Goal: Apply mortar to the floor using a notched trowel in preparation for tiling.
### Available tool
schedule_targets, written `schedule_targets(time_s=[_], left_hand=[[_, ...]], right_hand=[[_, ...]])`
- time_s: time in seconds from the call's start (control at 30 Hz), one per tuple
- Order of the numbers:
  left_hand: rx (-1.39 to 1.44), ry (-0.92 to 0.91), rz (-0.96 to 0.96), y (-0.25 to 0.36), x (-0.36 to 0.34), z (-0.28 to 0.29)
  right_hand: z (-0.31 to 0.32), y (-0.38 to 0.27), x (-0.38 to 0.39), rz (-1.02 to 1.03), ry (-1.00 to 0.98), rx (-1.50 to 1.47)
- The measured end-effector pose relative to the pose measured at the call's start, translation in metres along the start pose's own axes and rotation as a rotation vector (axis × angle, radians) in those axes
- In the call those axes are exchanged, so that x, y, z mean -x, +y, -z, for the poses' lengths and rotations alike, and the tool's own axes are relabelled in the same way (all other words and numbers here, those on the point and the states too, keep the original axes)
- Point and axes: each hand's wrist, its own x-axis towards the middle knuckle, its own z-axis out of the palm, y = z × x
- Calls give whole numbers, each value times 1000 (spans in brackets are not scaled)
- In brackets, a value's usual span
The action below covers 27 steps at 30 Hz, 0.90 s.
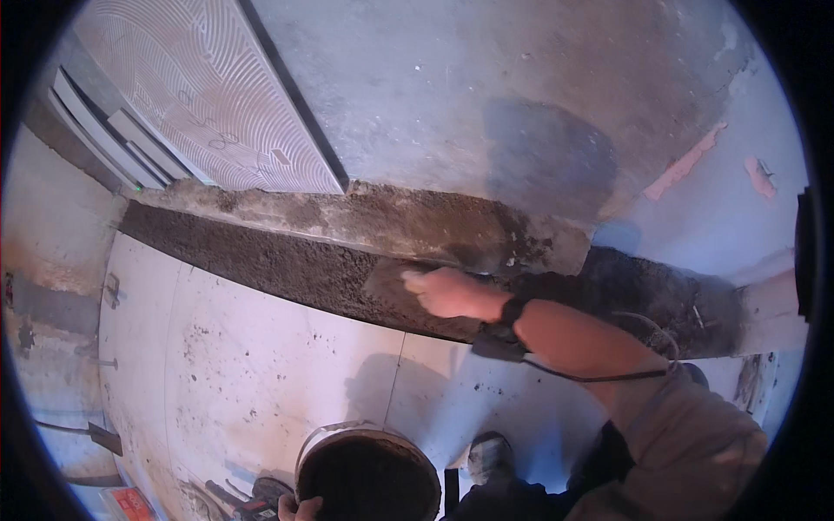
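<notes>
My right hand [456, 293] is closed and reaches over a strip of dark, crumbly mortar [278, 260] that runs along the base of the wall. In its grip is what looks like a trowel [388, 280], its flat blade smeared by motion and resting on the mortar; the handle is hidden by my fingers. At the lower edge, my left hand [304, 509] has its fingers hooked on the rim of a round bucket [427, 456]. The inside of the bucket is dark, so its contents are hard to make out.
Large pale tiles [252, 339] with dark crumbs border the strip. A big panel with combed swirls [217, 95] leans at the upper left, near narrow pale strips [95, 130]. A power tool [256, 508] lies left of the bucket; my shoe [492, 456] is to its right.
</notes>
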Motion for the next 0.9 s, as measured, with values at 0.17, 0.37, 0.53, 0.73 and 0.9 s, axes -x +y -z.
schedule_targets(time_s=[0.17, 0.37, 0.53, 0.73, 0.9], left_hand=[[140, 72, 79, -5, -1, 4], [48, -18, 50, -12, -17, 6], [-265, -85, -92, -10, -32, -1], [-246, -163, -19, -25, -60, -14], [-294, -354, -674, -18, -59, -25]], right_hand=[[42, 47, 87, 179, 20, 1], [129, 71, 247, -370, -296, 214], [166, 92, 362, -464, -215, 328], [115, 105, 451, -386, -33, 259], [67, 92, 500, -308, 87, 68]])
